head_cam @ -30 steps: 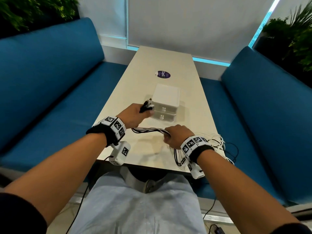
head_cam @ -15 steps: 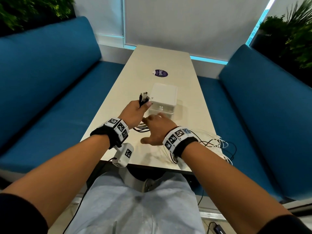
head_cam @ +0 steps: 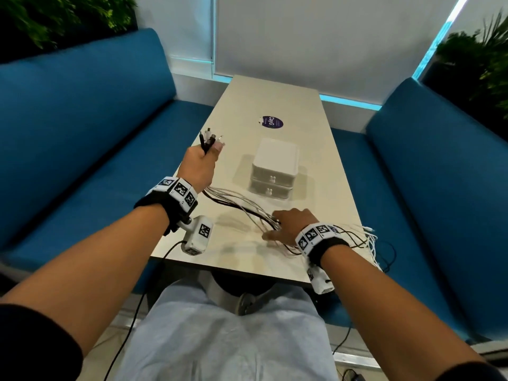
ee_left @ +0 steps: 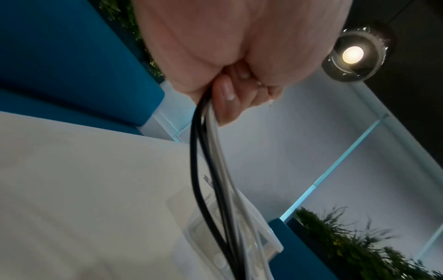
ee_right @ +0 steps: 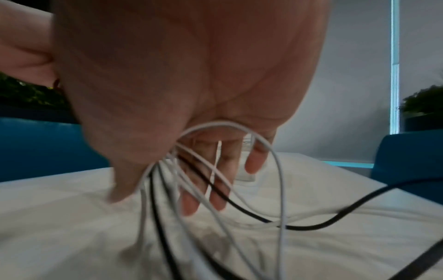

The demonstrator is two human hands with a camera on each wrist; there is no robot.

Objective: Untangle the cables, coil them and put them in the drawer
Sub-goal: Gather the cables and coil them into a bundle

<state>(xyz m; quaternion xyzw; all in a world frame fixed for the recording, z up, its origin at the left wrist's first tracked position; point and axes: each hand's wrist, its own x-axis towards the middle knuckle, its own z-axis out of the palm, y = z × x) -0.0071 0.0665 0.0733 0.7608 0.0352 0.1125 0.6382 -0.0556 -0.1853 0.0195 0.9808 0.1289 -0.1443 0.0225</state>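
A bundle of white and black cables stretches across the table between my hands. My left hand is raised at the left edge and grips one end in a fist, with the plugs sticking out above it. The left wrist view shows the fingers curled round the cables. My right hand lies over the bundle near the front right, fingers spread. In the right wrist view its fingers are straight and the cables run loosely between them. A white two-drawer unit stands mid-table, both drawers shut.
Loose cable ends hang over the table's right edge. A purple sticker lies beyond the drawer unit. Blue benches flank the table on the left and right. Plants fill the far corners.
My right hand let go of the cables, reached toward the drawer unit, then came back near and right onto the bundle. My left hand moved left and away, drawing the cables out.
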